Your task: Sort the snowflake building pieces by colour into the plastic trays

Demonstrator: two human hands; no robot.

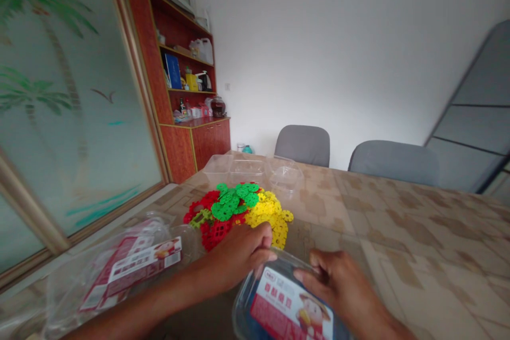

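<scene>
A clear plastic box (255, 308) with a red and white label lies at the near edge of the table. My left hand (239, 257) grips its far left corner with curled fingers. My right hand (338, 287) rests on its right side, fingers curled over the lid. Just beyond my left hand lies a heap of red, green and yellow plastic snowflake pieces (239, 212).
A second labelled clear box (127, 265) lies at the left. Three empty clear containers (255, 172) stand behind the heap. Two grey chairs (303, 143) face the patterned table (418, 234) from the far side. A red shelf cabinet (183, 95) stands by the wall.
</scene>
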